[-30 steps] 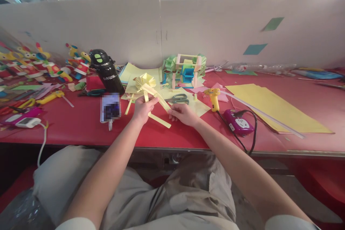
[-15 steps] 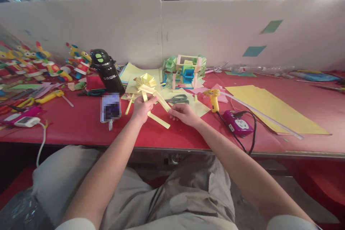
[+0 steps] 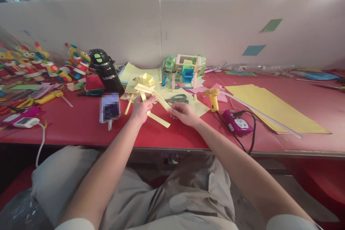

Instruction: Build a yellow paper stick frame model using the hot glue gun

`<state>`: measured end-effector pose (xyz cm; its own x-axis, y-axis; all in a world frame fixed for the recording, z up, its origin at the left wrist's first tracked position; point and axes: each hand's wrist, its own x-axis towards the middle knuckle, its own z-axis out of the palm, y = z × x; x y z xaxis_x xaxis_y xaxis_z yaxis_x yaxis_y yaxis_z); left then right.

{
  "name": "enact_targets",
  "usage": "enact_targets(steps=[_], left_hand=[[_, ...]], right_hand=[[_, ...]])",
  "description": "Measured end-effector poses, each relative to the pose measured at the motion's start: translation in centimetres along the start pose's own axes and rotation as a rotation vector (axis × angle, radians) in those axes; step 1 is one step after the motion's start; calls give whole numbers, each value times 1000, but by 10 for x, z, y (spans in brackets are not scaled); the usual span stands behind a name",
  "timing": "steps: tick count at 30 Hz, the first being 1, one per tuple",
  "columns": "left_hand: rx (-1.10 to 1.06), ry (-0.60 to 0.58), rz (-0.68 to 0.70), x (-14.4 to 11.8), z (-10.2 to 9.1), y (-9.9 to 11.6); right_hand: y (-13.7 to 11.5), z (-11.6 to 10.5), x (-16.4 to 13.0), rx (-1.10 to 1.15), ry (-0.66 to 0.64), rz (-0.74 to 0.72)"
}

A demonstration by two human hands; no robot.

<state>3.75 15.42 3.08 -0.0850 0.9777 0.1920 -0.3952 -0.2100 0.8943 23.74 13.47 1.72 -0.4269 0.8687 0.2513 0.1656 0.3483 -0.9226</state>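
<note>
My left hand [image 3: 142, 108] is closed on a pale yellow folded paper strip [image 3: 159, 119], whose bent end reaches out to the right above the table. A second slanting stretch of yellow strip [image 3: 162, 102] runs from the left thumb down to my right hand [image 3: 183, 113], whose fingers pinch its lower end. Whether the two stretches are one piece, I cannot tell. Just beyond my left hand is a pleated yellow paper piece [image 3: 145, 80]. Scissors with grey-green handles [image 3: 180, 98] lie behind the strip, on pale yellow paper [image 3: 199, 107].
A black bottle [image 3: 107, 73] and a phone-like device [image 3: 109, 109] stand to the left. Behind is a paper-and-stick model [image 3: 186, 72]. At right are a yellow glue gun [image 3: 214, 100], a purple power socket [image 3: 238, 123] with cables, and yellow sheets [image 3: 277, 111]. A partition [image 3: 215, 28] closes the back.
Almost nothing differs. The upper end of the yellow strip has shifted slightly left, and both hands keep their hold on the paper.
</note>
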Motion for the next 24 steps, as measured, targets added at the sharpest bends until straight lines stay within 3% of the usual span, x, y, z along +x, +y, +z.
enact_targets(steps=[24], left_hand=[[13, -20, -4, 0, -1, -1]], right_hand=[[-6, -1, 0, 1, -21, 9]])
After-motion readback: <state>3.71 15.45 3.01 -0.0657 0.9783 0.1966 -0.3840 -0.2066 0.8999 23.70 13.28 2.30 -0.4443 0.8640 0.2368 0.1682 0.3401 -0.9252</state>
